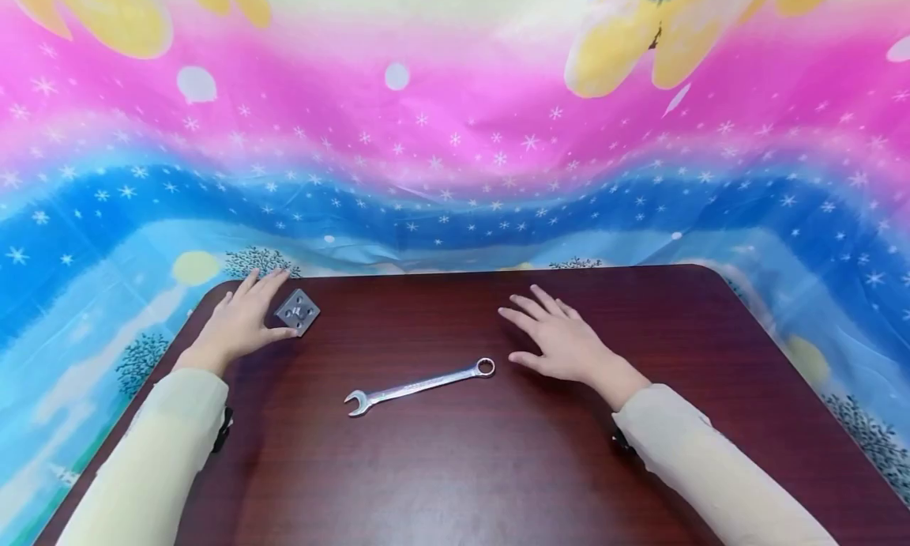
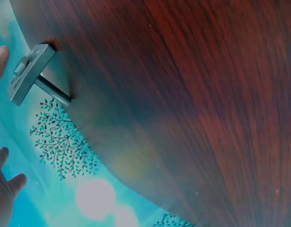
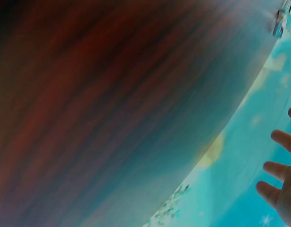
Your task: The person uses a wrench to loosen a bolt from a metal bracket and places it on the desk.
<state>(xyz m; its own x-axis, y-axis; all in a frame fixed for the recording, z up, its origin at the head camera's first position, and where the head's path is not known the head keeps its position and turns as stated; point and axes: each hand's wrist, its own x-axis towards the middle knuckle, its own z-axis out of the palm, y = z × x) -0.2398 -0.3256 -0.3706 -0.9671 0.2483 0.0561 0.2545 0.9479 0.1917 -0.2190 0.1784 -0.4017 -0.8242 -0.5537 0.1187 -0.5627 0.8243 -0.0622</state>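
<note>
My left hand [image 1: 243, 317] is spread beside a square grey metal plate [image 1: 298, 313] near the table's far left corner, thumb pointing toward the plate's near edge. In the left wrist view a threaded bolt [image 2: 51, 90] runs down from the plate, its end on the table, and the plate sits tilted. A silver combination wrench [image 1: 423, 384] lies across the middle of the table, open end left, ring end right. To the right of the ring end is my right hand [image 1: 562, 337], fingers spread, holding nothing. Part of the wrench shows at the top corner of the right wrist view.
The dark reddish-brown wooden table [image 1: 426, 475] has rounded far corners. Behind and around it hangs a pink and blue printed cloth [image 1: 455, 151] with snowflakes, close to the table's edges.
</note>
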